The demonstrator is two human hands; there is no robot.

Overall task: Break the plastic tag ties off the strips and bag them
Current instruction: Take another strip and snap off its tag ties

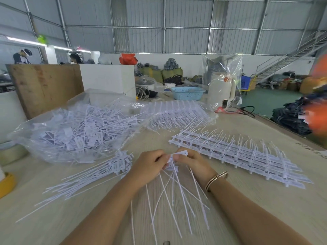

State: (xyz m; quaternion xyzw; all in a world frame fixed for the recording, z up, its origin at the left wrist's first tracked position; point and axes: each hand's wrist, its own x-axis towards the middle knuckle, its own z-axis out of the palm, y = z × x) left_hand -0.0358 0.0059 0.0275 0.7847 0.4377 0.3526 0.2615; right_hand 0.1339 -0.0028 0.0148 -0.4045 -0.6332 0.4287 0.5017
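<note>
Both hands meet over the worktop (230, 209): left hand (150, 165) and right hand (192, 162) each pinch the heads of a bunch of white ties (174, 190), tails fanning toward the person. Loose ties (92, 179) lie to the left. Unbroken strips (238, 152) lie right. An open clear bag (76, 131) of ties sits behind, left.

A blue basket (187, 93) stands beside a white kettle (221, 90).
</note>
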